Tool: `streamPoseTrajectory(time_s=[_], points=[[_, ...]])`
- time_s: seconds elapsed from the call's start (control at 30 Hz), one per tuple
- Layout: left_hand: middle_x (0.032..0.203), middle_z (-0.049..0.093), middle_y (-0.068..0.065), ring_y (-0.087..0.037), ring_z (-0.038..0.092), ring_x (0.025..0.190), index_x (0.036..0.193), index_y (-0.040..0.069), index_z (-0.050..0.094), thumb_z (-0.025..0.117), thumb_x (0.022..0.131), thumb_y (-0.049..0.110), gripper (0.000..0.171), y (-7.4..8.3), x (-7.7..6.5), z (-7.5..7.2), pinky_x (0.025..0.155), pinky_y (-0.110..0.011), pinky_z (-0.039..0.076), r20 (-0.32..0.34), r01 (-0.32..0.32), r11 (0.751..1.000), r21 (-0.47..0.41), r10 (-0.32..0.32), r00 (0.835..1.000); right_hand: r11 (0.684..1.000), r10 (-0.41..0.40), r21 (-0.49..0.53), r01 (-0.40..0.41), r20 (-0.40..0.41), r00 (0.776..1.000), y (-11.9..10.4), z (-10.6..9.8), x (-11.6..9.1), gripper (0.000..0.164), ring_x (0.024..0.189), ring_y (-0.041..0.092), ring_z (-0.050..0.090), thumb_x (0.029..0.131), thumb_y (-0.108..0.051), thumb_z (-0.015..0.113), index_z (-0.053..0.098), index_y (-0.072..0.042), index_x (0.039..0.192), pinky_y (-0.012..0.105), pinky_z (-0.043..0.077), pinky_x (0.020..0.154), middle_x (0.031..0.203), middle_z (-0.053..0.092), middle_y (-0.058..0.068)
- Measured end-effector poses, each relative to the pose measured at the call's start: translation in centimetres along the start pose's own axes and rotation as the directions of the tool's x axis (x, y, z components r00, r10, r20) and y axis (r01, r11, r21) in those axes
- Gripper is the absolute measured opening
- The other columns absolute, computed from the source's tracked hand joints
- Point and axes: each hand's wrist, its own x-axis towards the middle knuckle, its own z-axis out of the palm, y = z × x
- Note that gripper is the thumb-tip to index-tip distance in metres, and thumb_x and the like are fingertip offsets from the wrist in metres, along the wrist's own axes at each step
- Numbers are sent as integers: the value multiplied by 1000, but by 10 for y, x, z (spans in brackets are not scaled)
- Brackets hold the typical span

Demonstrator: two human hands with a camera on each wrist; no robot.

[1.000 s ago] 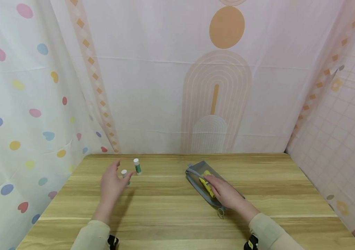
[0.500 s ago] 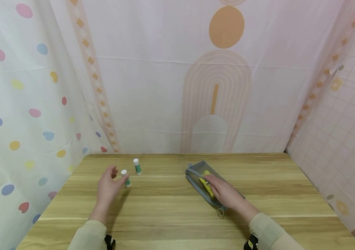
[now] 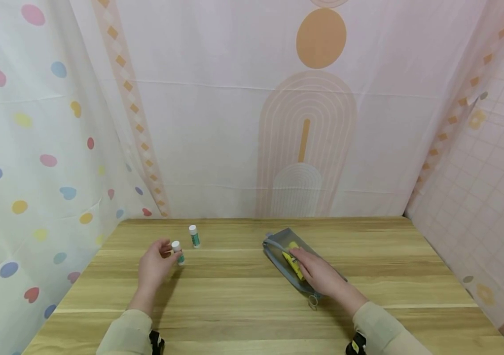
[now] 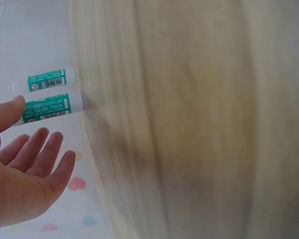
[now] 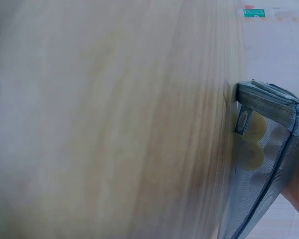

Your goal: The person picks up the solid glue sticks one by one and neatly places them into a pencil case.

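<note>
Two white glue sticks with green labels stand upright on the table at the left. My left hand point(image 3: 156, 266) is at the nearer glue stick point(image 3: 178, 253), its thumb at the stick's side. In the left wrist view the thumb overlaps that stick, while the other fingers point(image 4: 50, 154) lie loosely bent and apart from it. The farther glue stick point(image 3: 195, 236) stands just behind. At the right, my right hand point(image 3: 320, 273) grips the edge of a grey mesh zip pouch point(image 3: 274, 257). Yellow tubes point(image 3: 294, 265) show inside it, partly hidden by the hand.
A metal ring point(image 3: 313, 301) hangs from the pouch's near end. The wood-grain table point(image 3: 234, 305) ends at a patterned curtain point(image 3: 216, 148) behind. More curtains hang along the left and right sides.
My left hand has moved slightly back and left, and its fingers have drawn in toward the nearer glue stick. The right hand, pouch and both glue sticks have stayed in place.
</note>
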Motion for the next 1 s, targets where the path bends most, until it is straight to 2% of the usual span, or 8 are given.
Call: streamPoseTrajectory(time_s=[0.23, 0.57, 1.0], points=[[115, 64, -29, -44, 61, 105, 123, -9, 56, 70, 91, 10, 40, -1, 1, 2, 91, -54, 48, -11, -25, 999, 30, 25, 1000, 1000, -1, -8, 1, -3, 1000, 2, 1, 0, 40, 130, 43, 47, 102, -2, 49, 48, 5, 141, 53, 40, 105, 139, 51, 26], [110, 65, -26, -40, 61, 102, 116, -7, 60, 66, 93, 8, 28, 0, 0, 2, 89, -54, 48, -11, -16, 1000, 27, 16, 1000, 1000, 7, -18, -7, -3, 1000, 1, 2, 0, 39, 130, 42, 48, 103, -4, 49, 48, 4, 141, 53, 41, 105, 139, 52, 26], [109, 65, -27, -40, 61, 101, 115, -8, 60, 65, 94, 7, 26, 1, -1, 1, 87, -54, 50, -16, -35, 999, 41, 35, 999, 1000, 7, -19, -7, -1, 1000, 3, 3, 1, 40, 130, 42, 47, 103, -3, 49, 48, 4, 142, 53, 40, 106, 139, 52, 26]])
